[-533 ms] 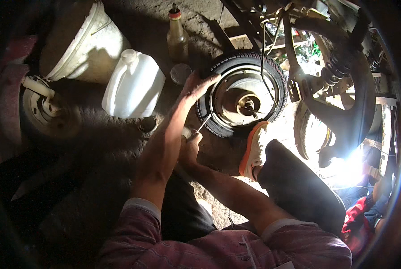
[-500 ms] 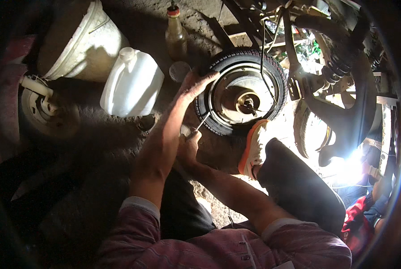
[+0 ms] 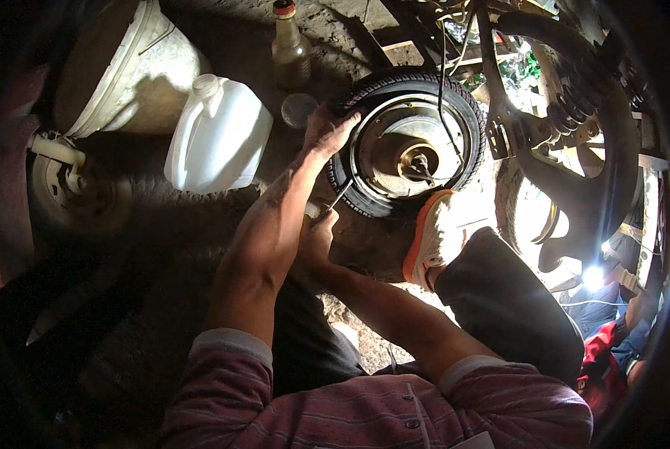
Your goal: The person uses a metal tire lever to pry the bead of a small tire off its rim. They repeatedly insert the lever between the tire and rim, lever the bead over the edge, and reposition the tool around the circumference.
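Note:
A wheel with a black tyre (image 3: 466, 101) and a metal hub (image 3: 384, 146) lies on the ground in front of me. My left hand (image 3: 330, 135) grips the tyre's left side, one digit reaching over the sidewall toward the rim; its other fingers are mostly hidden. Below it, my right hand (image 3: 318, 233) is closed round a thin metal-shafted tool (image 3: 340, 196). The tool's tip meets the gap between tyre and rim at the lower left; its handle is largely covered by my fist. My shoe (image 3: 434, 236) rests against the wheel's lower edge.
A white jug (image 3: 223, 138), a tilted pale bucket (image 3: 136, 82) and a glass bottle (image 3: 290, 52) stand to the left. A vehicle frame (image 3: 559, 176) with a spring fills the right side. Near a bright lamp (image 3: 593, 278), another person's red clothing (image 3: 601, 359) shows.
The view has shifted slightly, and the wheel appears a little higher and larger. Both hands keep their holds, with the tool's tip still at the rim.

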The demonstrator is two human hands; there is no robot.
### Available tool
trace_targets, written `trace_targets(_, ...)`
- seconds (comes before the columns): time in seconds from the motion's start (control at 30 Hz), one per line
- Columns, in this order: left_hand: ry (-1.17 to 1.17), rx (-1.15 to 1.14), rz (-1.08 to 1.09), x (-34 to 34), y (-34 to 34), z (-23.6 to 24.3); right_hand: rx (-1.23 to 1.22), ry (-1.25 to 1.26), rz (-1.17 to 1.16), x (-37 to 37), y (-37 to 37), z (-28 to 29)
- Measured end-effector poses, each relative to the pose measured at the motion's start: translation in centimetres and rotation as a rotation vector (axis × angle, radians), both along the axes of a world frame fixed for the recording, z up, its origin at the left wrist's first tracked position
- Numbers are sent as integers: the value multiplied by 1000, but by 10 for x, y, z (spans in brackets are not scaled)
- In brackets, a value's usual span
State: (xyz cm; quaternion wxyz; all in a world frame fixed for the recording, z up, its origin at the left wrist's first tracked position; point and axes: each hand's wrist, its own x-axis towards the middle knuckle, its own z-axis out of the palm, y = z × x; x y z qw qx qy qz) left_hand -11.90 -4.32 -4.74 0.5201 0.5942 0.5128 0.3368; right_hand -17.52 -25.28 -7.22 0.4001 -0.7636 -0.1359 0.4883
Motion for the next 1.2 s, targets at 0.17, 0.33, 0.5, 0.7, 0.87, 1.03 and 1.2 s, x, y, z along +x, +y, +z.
trace_targets(0.17, -184, -189, -110, -5, 4, -7, -57, -57, 111, 12, -6, 9)
trace_targets(0.33, -209, 125, -6, 1, 2, -26, 84, -122, 130, 30, -19, 16)
trace_targets(0.5, 111, 53, 266, -1, -36, -32, 73, -97, 266, 63, -40, 19)
trace_targets(0.7, -18, 22, 281, -6, -44, -51, 183, -420, 566, 89, -63, -13)
trace_targets(0.87, 27, 23, 246, -8, -40, -55, 144, -104, 319, 97, -34, 44)
trace_targets(1.03, 55, 107, 348, -4, -49, -41, -246, 263, 507, 96, -47, 170)
trace_targets(1.2, -88, 109, 279, -7, -45, -46, -276, 31, 689, 128, -102, 162)
